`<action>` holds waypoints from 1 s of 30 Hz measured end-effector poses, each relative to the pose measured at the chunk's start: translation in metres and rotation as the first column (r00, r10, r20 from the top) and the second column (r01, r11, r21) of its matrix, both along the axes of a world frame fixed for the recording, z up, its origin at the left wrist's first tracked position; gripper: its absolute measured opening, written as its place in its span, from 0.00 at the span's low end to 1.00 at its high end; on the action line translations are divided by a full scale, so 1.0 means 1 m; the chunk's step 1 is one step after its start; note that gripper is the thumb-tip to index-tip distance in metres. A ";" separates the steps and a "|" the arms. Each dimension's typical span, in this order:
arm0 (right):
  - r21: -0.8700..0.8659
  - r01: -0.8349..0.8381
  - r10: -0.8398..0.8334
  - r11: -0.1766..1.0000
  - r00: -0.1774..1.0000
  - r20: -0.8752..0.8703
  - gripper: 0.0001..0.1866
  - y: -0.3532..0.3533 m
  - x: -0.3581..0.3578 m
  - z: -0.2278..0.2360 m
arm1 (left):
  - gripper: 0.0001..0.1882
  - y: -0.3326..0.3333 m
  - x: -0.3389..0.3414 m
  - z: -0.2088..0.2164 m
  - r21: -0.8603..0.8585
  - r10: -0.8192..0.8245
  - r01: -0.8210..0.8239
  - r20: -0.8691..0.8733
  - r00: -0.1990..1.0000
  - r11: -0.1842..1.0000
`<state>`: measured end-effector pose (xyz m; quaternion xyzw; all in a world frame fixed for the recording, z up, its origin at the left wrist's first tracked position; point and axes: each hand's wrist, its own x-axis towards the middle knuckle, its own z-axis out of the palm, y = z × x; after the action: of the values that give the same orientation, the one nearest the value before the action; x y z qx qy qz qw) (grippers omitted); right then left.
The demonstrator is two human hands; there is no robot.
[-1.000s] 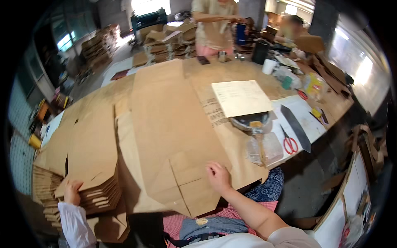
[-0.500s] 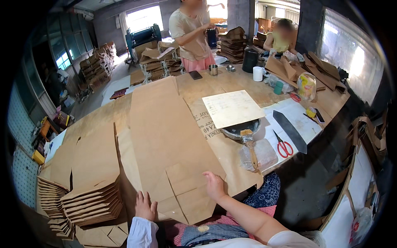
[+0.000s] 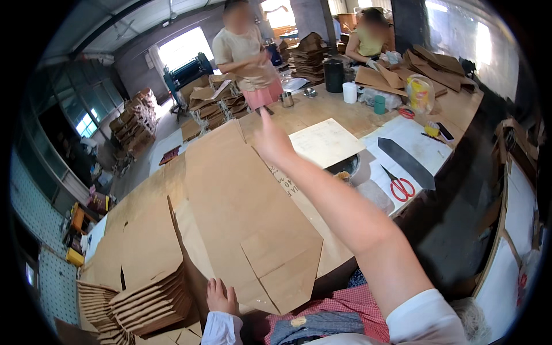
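Tan wood shows on the counter [image 3: 305, 116] beyond a long flat paper bag [image 3: 241, 195], whose long axis runs away from the person, slanting slightly left, creased end nearest. Left of the bag, a narrow gap parts it from the folded stack [image 3: 155, 305]; right of its far half, a cream card [image 3: 325, 141] crowds the edge. The right hand [image 3: 272, 141], one finger extended, the rest blurred, is nearer the far end; the left hand [image 3: 222, 298], fingers slightly spread, is at the bag's near left edge.
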<state>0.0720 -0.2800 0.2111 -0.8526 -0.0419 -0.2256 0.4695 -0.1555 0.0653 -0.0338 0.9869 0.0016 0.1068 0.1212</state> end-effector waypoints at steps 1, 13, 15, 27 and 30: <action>-0.025 0.066 -0.066 0.997 0.998 -0.005 0.31 -0.012 0.033 0.023 | 0.28 -0.008 0.005 -0.002 -0.019 -0.021 0.021 0.023 1.000 1.000; -0.265 -0.402 0.351 0.876 0.910 -0.220 0.12 0.017 -0.033 -0.131 | 0.27 -0.007 0.005 -0.003 -0.023 -0.017 0.018 0.054 0.998 1.000; -0.114 -0.340 0.323 0.934 0.936 -0.144 0.11 0.007 -0.068 -0.202 | 0.27 -0.016 0.007 -0.001 -0.048 -0.033 0.035 0.046 0.998 0.998; 0.236 -0.958 0.951 0.161 0.087 -0.297 0.32 0.044 -0.305 -0.215 | 0.28 -0.012 0.006 0.000 -0.029 0.013 -0.013 -0.005 1.000 0.999; 0.185 -0.962 0.899 0.202 0.107 -0.425 0.31 0.048 -0.311 -0.216 | 0.28 -0.005 0.003 -0.002 -0.033 0.015 -0.014 0.009 1.000 0.999</action>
<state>-0.2394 -0.2324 -0.0044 -0.6890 -0.4746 0.3254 0.4406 -0.1524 0.0599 -0.0361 0.9842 0.0100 0.1120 0.1366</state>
